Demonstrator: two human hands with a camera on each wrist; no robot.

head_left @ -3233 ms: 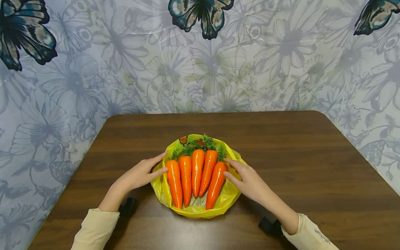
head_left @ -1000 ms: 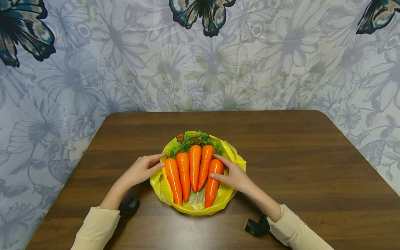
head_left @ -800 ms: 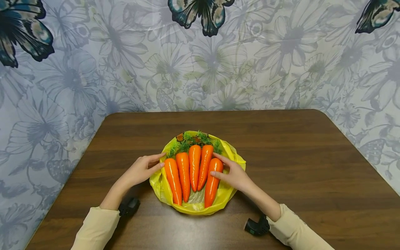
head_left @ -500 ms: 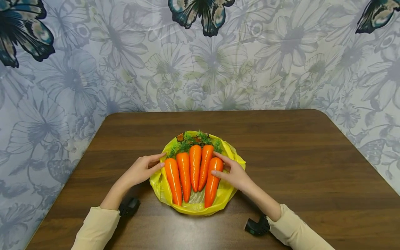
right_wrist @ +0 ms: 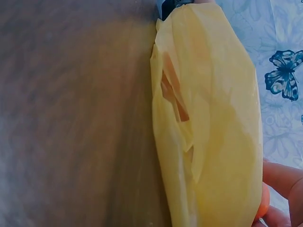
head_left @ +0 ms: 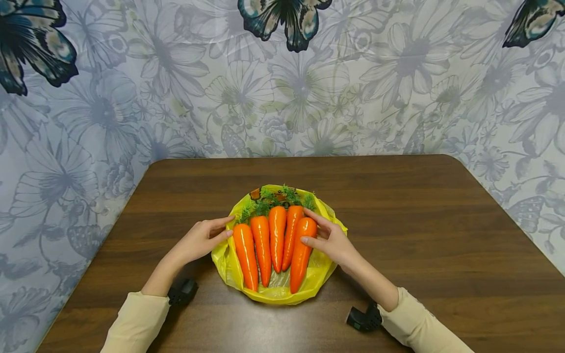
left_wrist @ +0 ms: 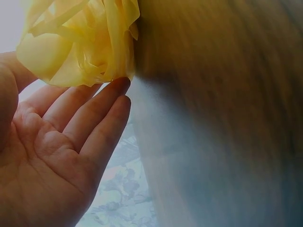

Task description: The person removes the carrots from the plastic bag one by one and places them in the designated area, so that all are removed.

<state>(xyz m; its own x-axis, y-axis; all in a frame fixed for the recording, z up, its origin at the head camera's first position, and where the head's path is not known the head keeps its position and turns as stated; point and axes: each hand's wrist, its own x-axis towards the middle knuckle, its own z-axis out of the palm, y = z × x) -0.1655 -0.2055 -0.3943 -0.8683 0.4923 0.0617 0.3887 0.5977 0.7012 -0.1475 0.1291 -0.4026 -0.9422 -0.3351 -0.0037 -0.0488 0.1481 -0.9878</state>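
A yellow plastic-lined round container (head_left: 321, 274) holds several orange carrots with green tops. My right hand (head_left: 337, 245) pinches the rightmost carrot (head_left: 301, 260), thumb on its upper face and index finger by its top; the other fingers are partly hidden. In the right wrist view, the carrot (right_wrist: 264, 201) shows beside the fingers, behind the yellow plastic (right_wrist: 222, 132). My left hand (head_left: 200, 241) touches the container's left rim with index finger and thumb. From the left wrist, its fingers (left_wrist: 102, 127) look straight against the crinkled yellow plastic (left_wrist: 94, 47).
The container stands on a brown wooden table (head_left: 423, 220) with rounded far corners. A floral wall (head_left: 309, 103) with butterfly decorations (head_left: 287, 22) rises directly behind it. Black wrist devices (head_left: 183, 292) hang below both forearms, near the tabletop.
My right hand has come left onto the rightmost carrot. In the last half second, that carrot's top has shifted slightly away from me and the neighbouring carrots have moved a little right. The left hand holds still.
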